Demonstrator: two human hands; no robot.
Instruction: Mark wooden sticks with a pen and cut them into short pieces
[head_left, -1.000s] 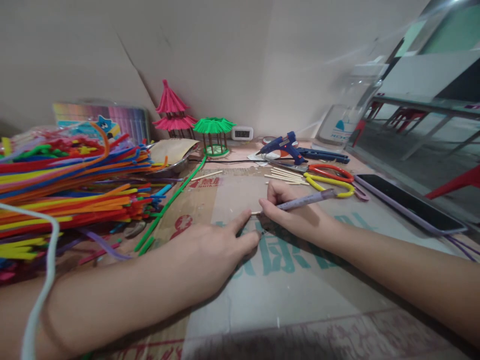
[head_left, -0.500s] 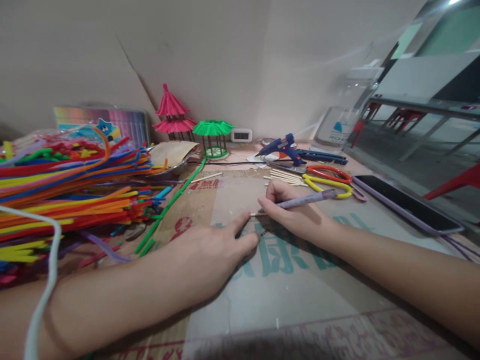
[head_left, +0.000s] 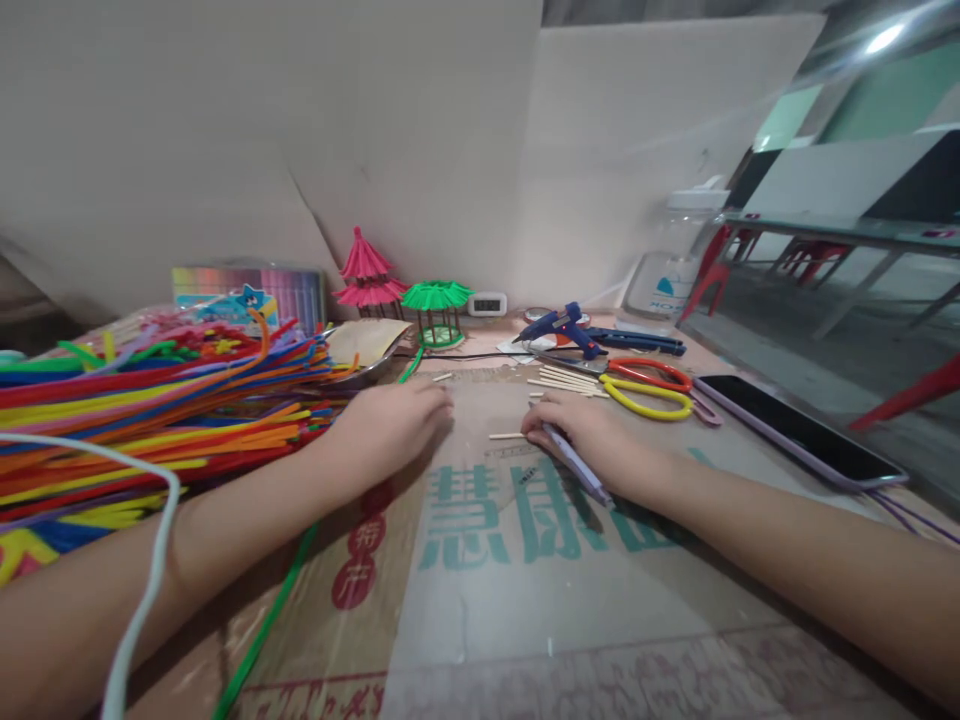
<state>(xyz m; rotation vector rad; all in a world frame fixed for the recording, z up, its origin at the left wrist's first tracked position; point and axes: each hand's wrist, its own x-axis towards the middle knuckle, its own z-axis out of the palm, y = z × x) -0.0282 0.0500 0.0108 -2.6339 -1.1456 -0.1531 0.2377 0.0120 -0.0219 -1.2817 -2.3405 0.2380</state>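
My left hand (head_left: pixel 390 425) reaches forward over the cardboard (head_left: pixel 525 560), knuckles up and fingers curled down near a small wooden stick (head_left: pixel 442 377) and a green pipe cleaner (head_left: pixel 409 366); what its fingertips touch is hidden. My right hand (head_left: pixel 581 432) rests on the cardboard and grips a lilac pen (head_left: pixel 577 468). A short wooden stick (head_left: pixel 506 436) lies just left of its fingertips.
A big heap of coloured pipe cleaners (head_left: pixel 150 400) fills the left. At the back stand a pink pagoda model (head_left: pixel 365 282), a green pavilion model (head_left: pixel 437 308), a marker box (head_left: pixel 247 292) and a small clock (head_left: pixel 486 303). A glue gun (head_left: pixel 559 326), scissors (head_left: pixel 645 385), loose sticks (head_left: pixel 566 380) and a phone (head_left: pixel 799 428) lie right.
My left hand left the short stick and moved forward and left toward the green pipe cleaner. My right hand turned, the pen now pointing back along my wrist. The view tilted up.
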